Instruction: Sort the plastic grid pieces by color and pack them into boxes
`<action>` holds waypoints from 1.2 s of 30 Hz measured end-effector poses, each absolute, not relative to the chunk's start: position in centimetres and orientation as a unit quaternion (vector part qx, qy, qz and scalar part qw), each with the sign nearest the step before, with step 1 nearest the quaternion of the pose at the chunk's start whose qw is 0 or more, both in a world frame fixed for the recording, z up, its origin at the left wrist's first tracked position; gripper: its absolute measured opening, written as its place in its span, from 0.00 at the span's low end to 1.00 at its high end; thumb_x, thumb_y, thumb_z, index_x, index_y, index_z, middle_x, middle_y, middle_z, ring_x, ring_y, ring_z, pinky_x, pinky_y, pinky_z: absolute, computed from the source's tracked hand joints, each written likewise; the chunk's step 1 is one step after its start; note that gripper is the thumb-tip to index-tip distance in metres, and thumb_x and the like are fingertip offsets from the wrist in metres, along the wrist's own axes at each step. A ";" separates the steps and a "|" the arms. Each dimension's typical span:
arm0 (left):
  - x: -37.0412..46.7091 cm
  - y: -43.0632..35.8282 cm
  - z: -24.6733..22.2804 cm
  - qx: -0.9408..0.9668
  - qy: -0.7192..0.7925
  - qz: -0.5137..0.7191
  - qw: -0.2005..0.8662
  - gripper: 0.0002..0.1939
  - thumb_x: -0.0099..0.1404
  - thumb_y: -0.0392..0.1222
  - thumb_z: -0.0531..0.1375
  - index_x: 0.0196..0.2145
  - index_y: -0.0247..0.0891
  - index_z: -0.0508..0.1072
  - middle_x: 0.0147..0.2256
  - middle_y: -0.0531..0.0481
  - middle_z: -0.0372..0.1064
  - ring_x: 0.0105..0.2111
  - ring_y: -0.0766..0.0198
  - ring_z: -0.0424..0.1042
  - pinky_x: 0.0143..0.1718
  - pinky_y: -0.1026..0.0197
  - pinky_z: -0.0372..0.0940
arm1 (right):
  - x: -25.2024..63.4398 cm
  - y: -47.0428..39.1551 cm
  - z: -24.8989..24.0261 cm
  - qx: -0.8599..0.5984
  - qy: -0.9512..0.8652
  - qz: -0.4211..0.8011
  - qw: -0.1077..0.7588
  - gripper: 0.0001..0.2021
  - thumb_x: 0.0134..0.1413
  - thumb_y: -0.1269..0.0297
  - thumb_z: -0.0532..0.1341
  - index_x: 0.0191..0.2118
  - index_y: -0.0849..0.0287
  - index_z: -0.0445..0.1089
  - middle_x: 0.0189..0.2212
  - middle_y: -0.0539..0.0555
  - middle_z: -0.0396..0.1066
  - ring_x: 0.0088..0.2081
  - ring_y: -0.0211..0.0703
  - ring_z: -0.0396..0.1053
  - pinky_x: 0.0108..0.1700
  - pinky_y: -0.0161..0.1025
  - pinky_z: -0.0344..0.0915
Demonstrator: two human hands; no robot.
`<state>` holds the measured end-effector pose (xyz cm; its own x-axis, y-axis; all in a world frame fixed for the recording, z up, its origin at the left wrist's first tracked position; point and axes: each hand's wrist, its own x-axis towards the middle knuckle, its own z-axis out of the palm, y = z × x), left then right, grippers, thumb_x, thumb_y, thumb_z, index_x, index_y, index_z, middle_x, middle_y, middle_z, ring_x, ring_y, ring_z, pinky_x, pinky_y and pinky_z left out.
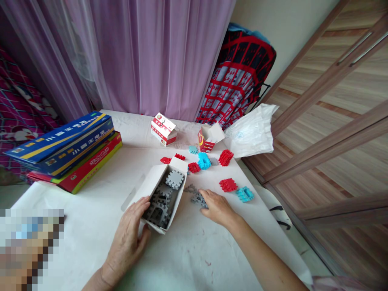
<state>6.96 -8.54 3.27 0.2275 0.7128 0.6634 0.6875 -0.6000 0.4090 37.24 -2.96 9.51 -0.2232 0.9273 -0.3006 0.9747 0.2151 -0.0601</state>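
A long white open cardboard box (178, 202) stands in the middle, with grey notched building tiles (175, 179) in it. My left hand (131, 228) grips the near left side of this box, fingers over the wall and thumb by the near end. Just right of the box, my right hand (216, 206) has its thumb and fingers around a grey notched tile (198, 199) on the table. Another grey piece (190, 188) touches it on the far side. Part of the tile is hidden under my fingers.
Red block stacks (228, 184) and blue ones (245, 194) lie right and beyond. Two small red-and-white boxes (163, 129) and a white plastic bag (251, 131) stand at the back. Blue boxes (69, 141) lie on a red-and-green box (97, 163) at left.
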 end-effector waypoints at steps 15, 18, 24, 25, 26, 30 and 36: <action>6.3 -8.2 2.3 0.782 0.457 0.423 0.023 0.31 0.67 0.36 0.55 0.67 0.40 0.54 0.62 0.41 0.61 0.61 0.55 0.63 0.59 0.54 0.65 | 44.3 8.4 13.1 0.677 0.726 0.034 0.113 0.19 0.59 0.73 0.55 0.55 0.59 0.70 0.56 0.59 0.70 0.56 0.48 0.68 0.54 0.39 0.61; 6.1 -8.1 2.1 0.789 0.452 0.415 0.024 0.33 0.66 0.36 0.56 0.67 0.39 0.54 0.63 0.42 0.60 0.62 0.55 0.63 0.60 0.56 0.64 | 44.9 11.8 12.2 0.663 0.735 0.034 0.138 0.24 0.55 0.80 0.54 0.57 0.60 0.68 0.59 0.61 0.67 0.59 0.49 0.63 0.56 0.41 0.58; 6.0 -8.5 1.9 0.786 0.460 0.410 0.044 0.35 0.66 0.33 0.56 0.68 0.41 0.52 0.64 0.41 0.58 0.63 0.53 0.62 0.61 0.52 0.64 | 45.3 16.0 10.0 0.628 0.753 0.010 0.196 0.33 0.52 0.81 0.57 0.65 0.58 0.58 0.58 0.62 0.68 0.60 0.53 0.60 0.57 0.45 0.56; 6.0 -8.6 1.9 0.786 0.460 0.411 0.045 0.35 0.66 0.33 0.56 0.68 0.41 0.52 0.64 0.41 0.58 0.63 0.53 0.61 0.61 0.52 0.64 | 45.4 16.2 9.7 0.625 0.754 0.008 0.204 0.35 0.52 0.81 0.58 0.66 0.58 0.56 0.57 0.63 0.69 0.60 0.53 0.61 0.57 0.45 0.56; 6.1 -8.6 1.9 0.786 0.461 0.410 0.046 0.35 0.65 0.32 0.56 0.67 0.41 0.52 0.64 0.41 0.58 0.63 0.53 0.61 0.60 0.52 0.64 | 45.5 16.4 9.5 0.622 0.754 0.006 0.211 0.36 0.52 0.81 0.58 0.67 0.59 0.54 0.56 0.64 0.69 0.59 0.54 0.61 0.56 0.46 0.56; 6.3 -8.8 2.2 0.785 0.468 0.402 0.057 0.35 0.65 0.32 0.57 0.67 0.39 0.53 0.64 0.39 0.58 0.64 0.52 0.60 0.61 0.52 0.64 | 45.7 16.2 9.5 0.616 0.753 0.003 0.231 0.40 0.52 0.78 0.60 0.70 0.56 0.48 0.54 0.62 0.71 0.59 0.55 0.62 0.56 0.45 0.55; 6.7 -8.8 2.8 0.781 0.468 0.409 0.063 0.34 0.65 0.31 0.56 0.67 0.40 0.53 0.63 0.39 0.59 0.63 0.52 0.61 0.60 0.49 0.65 | 45.0 14.3 10.7 0.640 0.723 0.014 0.261 0.36 0.51 0.66 0.66 0.64 0.66 0.56 0.52 0.69 0.71 0.57 0.60 0.64 0.55 0.48 0.55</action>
